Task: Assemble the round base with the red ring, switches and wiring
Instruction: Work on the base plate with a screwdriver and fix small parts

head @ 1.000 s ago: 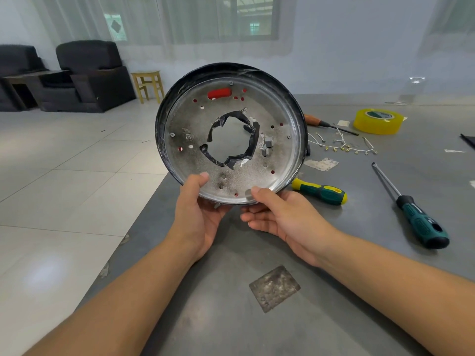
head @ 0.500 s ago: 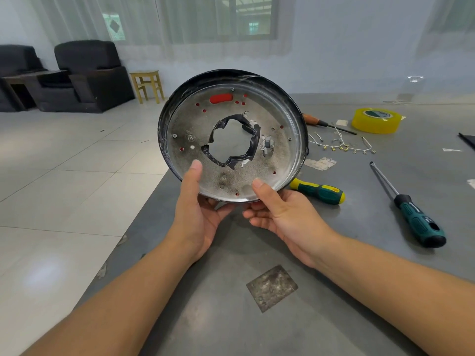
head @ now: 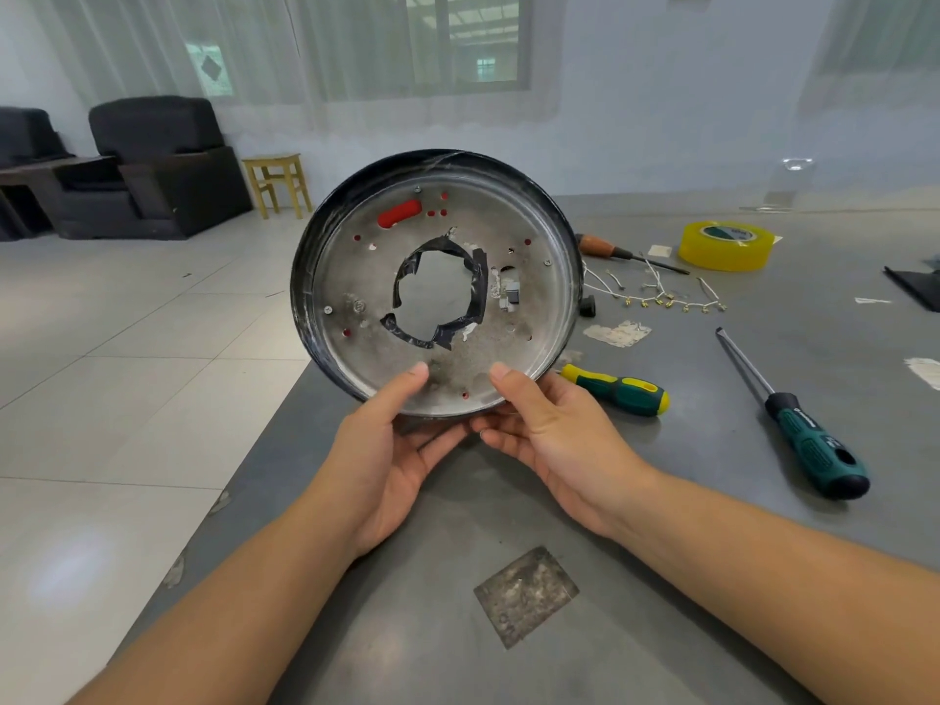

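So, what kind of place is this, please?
Probably an improvised repair bench in a lounge or office room: screwdrivers and loose wiring lie on a grey table, while armchairs stand on tiled floor.

Your fingers behind the round base (head: 437, 297) are hidden, on both hands. The base also covers the tip of the yellow-green screwdriver (head: 618, 390), and the frame's right edge cuts a black flat thing (head: 918, 290). The connectors on the wires (head: 661, 292) are too small to tell.
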A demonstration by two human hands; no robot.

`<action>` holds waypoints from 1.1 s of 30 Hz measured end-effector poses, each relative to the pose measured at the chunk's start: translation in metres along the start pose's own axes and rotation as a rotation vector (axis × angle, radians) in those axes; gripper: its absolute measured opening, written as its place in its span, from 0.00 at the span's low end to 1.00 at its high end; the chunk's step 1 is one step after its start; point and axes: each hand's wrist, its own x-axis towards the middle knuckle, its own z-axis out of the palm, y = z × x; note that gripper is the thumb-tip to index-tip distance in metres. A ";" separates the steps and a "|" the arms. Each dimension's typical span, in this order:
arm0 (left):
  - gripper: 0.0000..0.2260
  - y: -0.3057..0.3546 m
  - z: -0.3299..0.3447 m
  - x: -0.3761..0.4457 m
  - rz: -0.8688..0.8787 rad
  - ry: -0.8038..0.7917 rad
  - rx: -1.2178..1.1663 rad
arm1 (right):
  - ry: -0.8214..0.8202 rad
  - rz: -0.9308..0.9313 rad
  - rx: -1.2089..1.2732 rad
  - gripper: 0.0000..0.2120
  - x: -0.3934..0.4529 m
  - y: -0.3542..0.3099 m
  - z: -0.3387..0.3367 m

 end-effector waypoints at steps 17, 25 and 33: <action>0.06 0.003 -0.008 0.015 0.156 0.271 -0.109 | 0.077 -0.081 -0.595 0.12 0.011 -0.053 -0.030; 0.08 0.002 -0.007 0.017 0.160 0.270 -0.093 | 0.613 -0.168 -0.999 0.02 0.081 -0.083 -0.119; 0.09 0.000 -0.011 0.021 0.168 0.248 -0.063 | 0.703 0.028 -1.225 0.16 0.121 -0.079 -0.147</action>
